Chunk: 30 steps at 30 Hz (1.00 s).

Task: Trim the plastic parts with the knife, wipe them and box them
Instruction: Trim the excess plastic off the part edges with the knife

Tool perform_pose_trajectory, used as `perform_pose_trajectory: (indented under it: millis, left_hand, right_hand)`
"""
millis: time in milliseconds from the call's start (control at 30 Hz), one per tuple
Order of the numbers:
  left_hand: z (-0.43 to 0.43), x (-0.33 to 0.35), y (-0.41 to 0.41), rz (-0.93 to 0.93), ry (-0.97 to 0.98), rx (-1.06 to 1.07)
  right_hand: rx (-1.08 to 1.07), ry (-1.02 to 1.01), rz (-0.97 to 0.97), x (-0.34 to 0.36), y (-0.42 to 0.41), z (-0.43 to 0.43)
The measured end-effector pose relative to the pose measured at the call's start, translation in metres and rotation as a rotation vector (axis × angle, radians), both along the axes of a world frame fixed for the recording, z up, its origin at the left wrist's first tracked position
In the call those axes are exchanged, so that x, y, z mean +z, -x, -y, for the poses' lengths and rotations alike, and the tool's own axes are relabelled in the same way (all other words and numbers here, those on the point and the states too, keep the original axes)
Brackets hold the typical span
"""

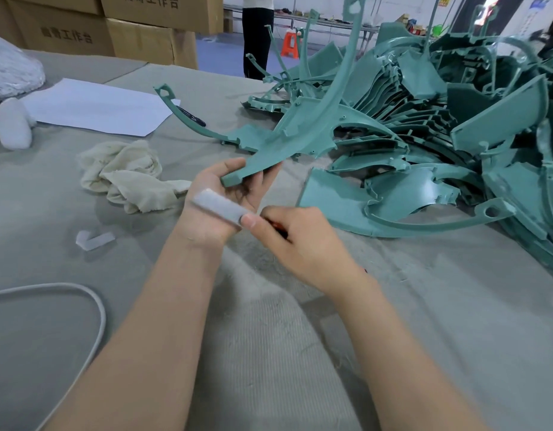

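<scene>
**Trimming the green parts, mid-grip, knife barely visible**

Left hand (228, 194) closed on the near end of a long curved teal-green plastic part (303, 126), thumb on top, fingers underneath, with a grey wrap or bandage strip on the thumb (217, 207). Rest of the part arcing up and away, far end sticking high over the heap. Right hand (297, 234) curled narrow around something with a red-and-dark handle (276, 226), presumably the knife (blade hidden, so can't say which way the edge points). Sitting just beside the left thumb, nearly touching.

Big tangled pile of matching teal-green plastic parts (439, 144) on the right of the grey cloth-covered surface (269, 337). Crumpled cream-coloured rag (129, 174) to the left of the hands, ready for wiping. Stacked brown cardboard boxes (138, 26) at the back left, well apart from the work.

Probably at the trimming step, wiping and boxing not yet done for this piece.

What could go wrong:
- Blade hand that near the holding thumb: one slip off the plastic edge and straight into the finger.
- Long springy part gripped only at one end, so could twist or flex under cutting pressure and gouge the visible face.
- Far end possibly snagging the pile and dragging other parts off the surface.
</scene>
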State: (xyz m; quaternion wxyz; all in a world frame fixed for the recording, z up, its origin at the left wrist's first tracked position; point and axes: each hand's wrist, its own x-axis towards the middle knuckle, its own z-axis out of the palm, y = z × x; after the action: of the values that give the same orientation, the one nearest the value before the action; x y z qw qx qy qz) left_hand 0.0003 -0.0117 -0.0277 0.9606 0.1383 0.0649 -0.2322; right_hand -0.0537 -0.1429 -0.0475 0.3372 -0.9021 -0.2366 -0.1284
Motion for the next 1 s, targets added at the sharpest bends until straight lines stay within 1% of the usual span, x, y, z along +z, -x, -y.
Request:
perform_pose_trajectory:
  millis: [33, 100, 167, 233, 267, 300, 333, 467, 600, 767, 867, 1000]
  left_hand:
    - [0.001, 0.000, -0.001, 0.021, -0.095, 0.036]
    - [0.005, -0.001, -0.005, 0.106, -0.320, 0.155]
    - [0.009, -0.007, -0.009, 0.227, -0.557, 0.342]
    - [0.009, -0.011, -0.010, 0.347, -0.843, 0.523]
    - [0.009, -0.013, -0.009, 0.397, -0.990, 0.578]
    - [0.010, -0.015, -0.008, 0.448, -1.097, 0.596]
    - [0.010, -0.016, -0.007, 0.504, -1.148, 0.585]
    - [0.014, -0.022, -0.004, 0.707, -1.267, 0.431]
    - [0.013, -0.025, -0.005, 0.783, -1.328, 0.297]
    - [0.009, -0.029, -0.006, 0.730, -1.347, 0.249]
    - [0.006, -0.029, -0.004, 0.758, -1.396, 0.207]
    - [0.005, -0.032, -0.005, 0.749, -1.467, 0.172]
  right_hand:
    - [0.033, -0.011, -0.014, 0.001, 0.001, 0.001]
    - [0.014, -0.140, -0.035, 0.007, 0.002, 0.005]
    - [-0.110, -0.360, -0.049, 0.015, 0.002, 0.015]
    - [-0.285, -0.534, -0.046, 0.021, -0.001, 0.029]
    - [-0.368, -0.584, -0.054, 0.023, -0.004, 0.037]
    - [-0.434, -0.618, -0.070, 0.025, -0.006, 0.044]
    - [-0.475, -0.639, -0.086, 0.025, -0.007, 0.050]
    - [-0.493, -0.694, -0.098, 0.026, -0.008, 0.060]
    - [-0.435, -0.738, -0.138, 0.026, -0.007, 0.056]
    - [-0.434, -0.639, -0.155, 0.023, -0.008, 0.051]
    - [-0.424, -0.583, -0.143, 0.022, -0.008, 0.049]
    - [-0.425, -0.543, -0.135, 0.020, -0.006, 0.047]
